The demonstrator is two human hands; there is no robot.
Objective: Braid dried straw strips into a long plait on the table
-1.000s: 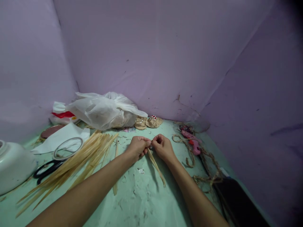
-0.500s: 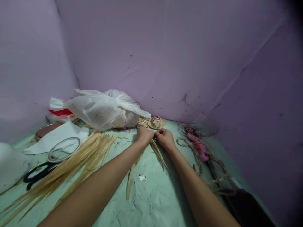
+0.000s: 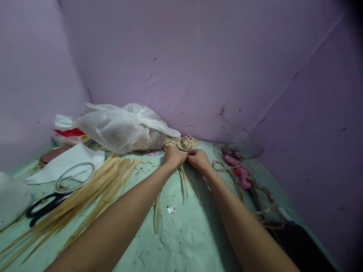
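Note:
My left hand (image 3: 174, 156) and my right hand (image 3: 197, 160) meet fingertip to fingertip above the middle of the green tabletop, both closed in a pinch. Between them they hold dried straw strips (image 3: 184, 180), whose loose ends hang down below the fingers. The gripped part is hidden by my fingers. One wider strip (image 3: 157, 217) dangles lower, under my left forearm. Just beyond my hands sit small woven straw hats; one hat (image 3: 189, 143) carries red and white beads.
A bundle of straw strips (image 3: 93, 192) lies on the left, over black scissors (image 3: 42, 207) and near a white ring (image 3: 75, 177). A white plastic bag (image 3: 124, 128) rests by the wall. On the right are a pink glue gun (image 3: 239, 172), braided rope (image 3: 266, 198) and a dark flat object (image 3: 300, 245).
My right hand's fingers have closed in toward my left hand. The hanging strip ends have swung and now point more straight down. The view has shifted slightly.

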